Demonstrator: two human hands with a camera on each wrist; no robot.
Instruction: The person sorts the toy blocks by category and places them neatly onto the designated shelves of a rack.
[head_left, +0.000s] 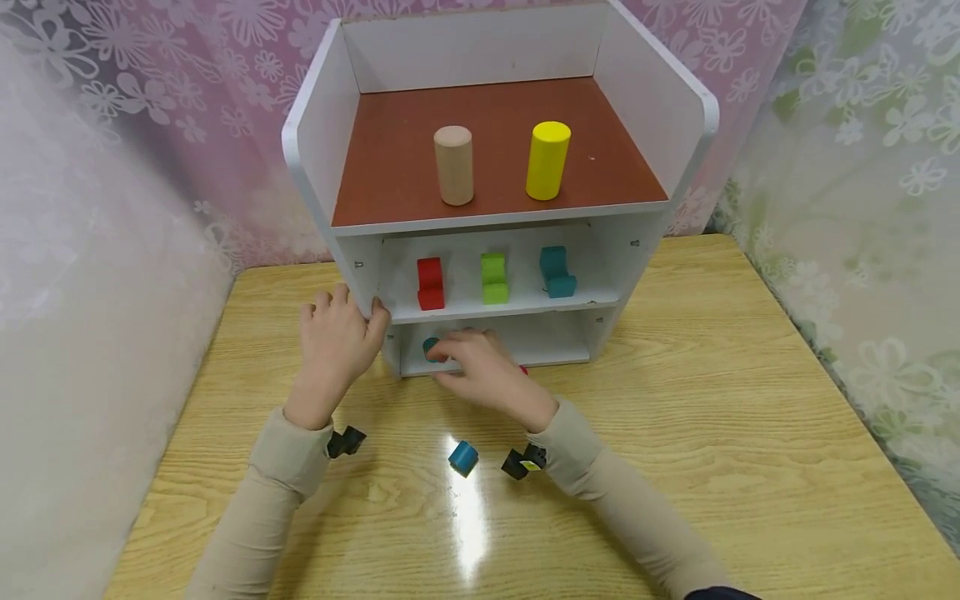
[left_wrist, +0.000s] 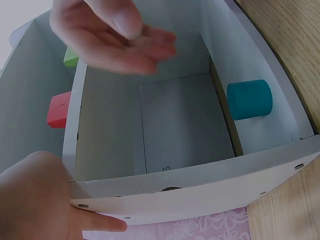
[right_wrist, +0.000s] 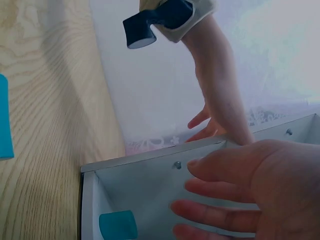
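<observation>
My left hand [head_left: 333,350] grips the left side panel of a small white shelf [head_left: 495,218], thumb by the front edge and fingers on the outer side. My right hand [head_left: 483,367] is in front of the bottom compartment, fingers loosely extended and nothing held. Close by its fingertips, a teal cylinder [left_wrist: 250,99] stands on the bottom board near the left end. In the right wrist view this teal cylinder [right_wrist: 118,225] is a little apart from the fingers. A blue cylinder [head_left: 463,458] lies on the table in front of the shelf.
A beige cylinder [head_left: 454,167] and a yellow cylinder [head_left: 548,161] stand on the brown top. Red [head_left: 431,284], green [head_left: 494,279] and teal [head_left: 557,272] chair-shaped blocks sit on the middle board. Something red [head_left: 523,369] shows partly behind the right wrist. Floral curtains border the wooden table [head_left: 750,433].
</observation>
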